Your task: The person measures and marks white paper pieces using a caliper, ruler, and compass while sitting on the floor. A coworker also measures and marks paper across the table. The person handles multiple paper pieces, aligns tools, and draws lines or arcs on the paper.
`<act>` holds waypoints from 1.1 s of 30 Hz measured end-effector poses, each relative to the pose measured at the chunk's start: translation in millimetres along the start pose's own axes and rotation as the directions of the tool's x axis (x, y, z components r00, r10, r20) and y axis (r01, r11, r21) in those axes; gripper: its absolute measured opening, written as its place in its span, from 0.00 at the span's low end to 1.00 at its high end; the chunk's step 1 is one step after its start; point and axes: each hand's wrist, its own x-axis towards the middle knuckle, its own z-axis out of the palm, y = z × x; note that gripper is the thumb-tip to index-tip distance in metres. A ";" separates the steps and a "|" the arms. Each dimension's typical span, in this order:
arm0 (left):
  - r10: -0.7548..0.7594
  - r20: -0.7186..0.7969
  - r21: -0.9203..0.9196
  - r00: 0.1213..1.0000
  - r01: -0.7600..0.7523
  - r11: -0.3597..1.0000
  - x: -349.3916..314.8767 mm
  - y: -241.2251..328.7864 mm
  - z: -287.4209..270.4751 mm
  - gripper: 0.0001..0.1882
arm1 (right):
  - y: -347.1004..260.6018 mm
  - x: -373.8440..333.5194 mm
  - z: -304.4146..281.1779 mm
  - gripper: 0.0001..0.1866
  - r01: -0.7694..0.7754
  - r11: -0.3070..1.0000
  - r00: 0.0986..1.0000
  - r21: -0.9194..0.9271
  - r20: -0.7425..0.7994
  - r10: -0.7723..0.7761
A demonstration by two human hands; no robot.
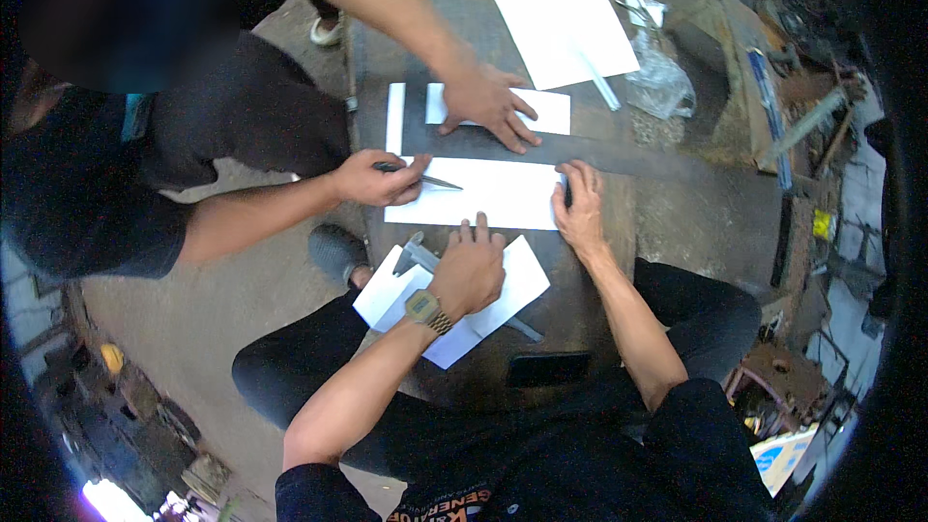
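Observation:
A white paper strip lies across the table in front of me. The outstretched fingertips of my left hand touch its near edge; that wrist wears a gold watch. Beneath this hand are a folded white sheet and a caliper, both partly covered. At the strip's right end, my right hand has its fingers curled around a small dark object I cannot identify. A co-worker's hand holds a dark pointed tool over the strip's left part.
The co-worker's other hand presses flat on another paper strip. Farther off lie a large white sheet, a clear plastic bag and blue-and-white lengths. A black phone-like slab rests near my lap.

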 end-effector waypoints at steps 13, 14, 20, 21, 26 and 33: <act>-0.002 -0.058 0.003 0.998 0.002 1.000 -1.7 -2.8 8.0 0.20 | 0.8 -1.8 2.1 0.17 0.097 0.994 0.995 -0.054 -0.021 -0.098; 0.005 -0.075 -0.015 0.997 -0.006 1.000 -2.4 -2.9 8.3 0.19 | 0.6 -1.9 2.1 0.17 0.093 0.994 0.995 -0.056 -0.020 -0.094; -0.011 -0.059 -0.013 0.998 0.010 1.000 -3.3 -1.4 8.3 0.17 | -1.3 -4.1 2.4 0.17 0.052 0.997 0.998 -0.053 -0.027 -0.054; -0.010 -0.063 -0.026 0.998 0.008 1.000 -2.6 -1.1 7.6 0.17 | -1.3 -4.3 2.6 0.16 0.045 0.998 0.998 -0.052 -0.031 -0.046; -0.001 -0.017 0.012 1.000 0.001 1.000 -1.6 -2.0 6.1 0.19 | 0.7 -4.2 2.8 0.17 0.015 0.998 1.000 -0.053 -0.014 -0.016; 0.036 -0.007 0.055 0.999 -0.035 0.998 0.2 -3.4 4.0 0.19 | 12.0 -2.2 -12.3 0.11 -0.101 0.948 0.975 0.303 -0.159 0.154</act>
